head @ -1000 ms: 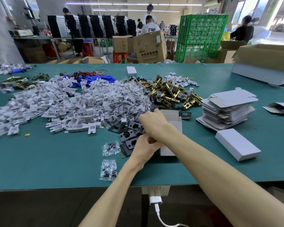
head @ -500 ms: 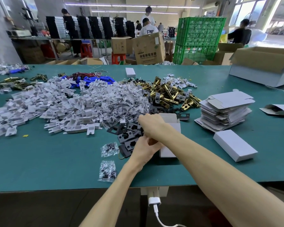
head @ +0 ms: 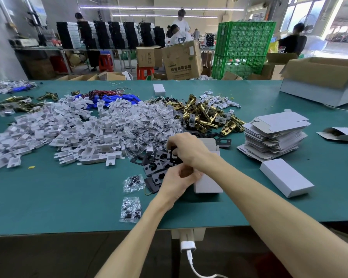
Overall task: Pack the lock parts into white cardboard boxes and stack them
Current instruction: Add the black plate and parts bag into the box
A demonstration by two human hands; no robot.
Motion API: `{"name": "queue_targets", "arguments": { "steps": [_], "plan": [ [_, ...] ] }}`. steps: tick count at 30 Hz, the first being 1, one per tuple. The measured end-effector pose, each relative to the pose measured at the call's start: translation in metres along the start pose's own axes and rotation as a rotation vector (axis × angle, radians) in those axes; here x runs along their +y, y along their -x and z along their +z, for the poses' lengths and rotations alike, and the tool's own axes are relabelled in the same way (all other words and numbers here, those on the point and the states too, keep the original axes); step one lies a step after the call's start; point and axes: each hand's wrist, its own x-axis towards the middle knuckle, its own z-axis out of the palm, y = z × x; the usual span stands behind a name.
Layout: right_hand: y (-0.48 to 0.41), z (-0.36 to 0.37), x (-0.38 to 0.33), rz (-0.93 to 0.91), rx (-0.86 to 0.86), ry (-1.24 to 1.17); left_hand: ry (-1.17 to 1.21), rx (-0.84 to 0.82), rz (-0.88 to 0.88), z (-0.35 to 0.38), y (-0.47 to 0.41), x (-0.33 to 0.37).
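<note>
Now right hand (head: 187,149) grips black plate (head: 176,159) beside box (head: 208,185).

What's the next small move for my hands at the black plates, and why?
Probably carry the black plate gripped by the right hand into the white box beside it; its far end looks open, and the left hand is close.

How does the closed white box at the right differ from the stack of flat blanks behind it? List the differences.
The closed white box is folded into a shut block; the stack of flat blanks lies unfolded, flaps showing. The box is a single piece; the stack holds many. The box lies nearer the table's front edge than the stack. Both are white cardboard.
</note>
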Motion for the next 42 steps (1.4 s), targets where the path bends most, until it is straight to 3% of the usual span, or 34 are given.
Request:
{"name": "queue_targets", "arguments": {
  "steps": [5, 11, 18, 28, 35, 42],
  "plan": [
    [0.003, -0.026, 0.018, 0.087, 0.245, -0.404, 0.063, -0.006, -0.011, 0.000, 0.000, 0.001],
    [0.024, -0.053, 0.050, 0.160, 0.308, -0.612, 0.083, -0.012, -0.010, -0.001, -0.001, 0.000],
    [0.050, -0.053, 0.073, 0.132, 0.261, -0.360, 0.120, -0.029, 0.005, -0.001, 0.001, 0.003],
    [0.060, -0.051, 0.072, 0.090, 0.022, -0.275, 0.120, -0.019, 0.014, 0.000, 0.002, 0.004],
    [0.060, -0.052, 0.066, 0.064, -0.044, -0.114, 0.118, -0.030, 0.013, 0.000, 0.002, 0.004],
    [0.060, -0.046, 0.062, 0.050, -0.092, -0.116, 0.125, -0.029, 0.015, 0.000, 0.002, 0.004]
  ]
}}
